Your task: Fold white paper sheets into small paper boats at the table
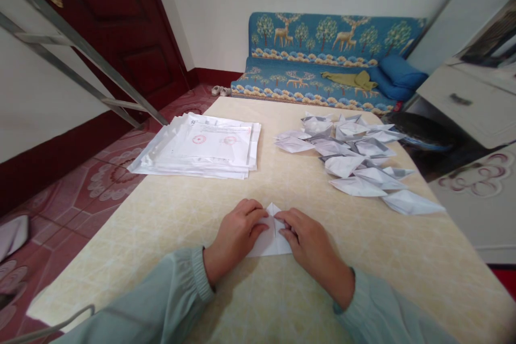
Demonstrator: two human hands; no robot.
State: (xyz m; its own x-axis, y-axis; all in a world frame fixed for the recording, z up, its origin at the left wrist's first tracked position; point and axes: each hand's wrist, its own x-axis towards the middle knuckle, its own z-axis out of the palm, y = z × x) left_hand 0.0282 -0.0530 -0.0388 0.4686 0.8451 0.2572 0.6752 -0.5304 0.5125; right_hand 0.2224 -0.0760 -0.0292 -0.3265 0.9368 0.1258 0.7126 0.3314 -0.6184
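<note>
A white sheet of paper [269, 247], folded to a point at its far end, lies on the table in front of me. A crease runs down its middle. My left hand [242, 228] pinches its left side with curled fingers and thumb. On the right side, my right hand [306, 234] grips the paper the same way, its fingertips close to the centre crease. Parts of both edges are hidden under my fingers. Several folded paper boats [363, 180] sit in a cluster at the table's right. To the left is a stack of paper sheets [213, 145], the top one printed with red stamps.
The pale yellow table [193, 193] spans the view. Behind it stands a blue patterned sofa [310, 75] with a cushion [403, 72]. A metal ladder [88, 59] leans at the left by a dark red door [108, 11]. A white cabinet [463, 102] is at the right.
</note>
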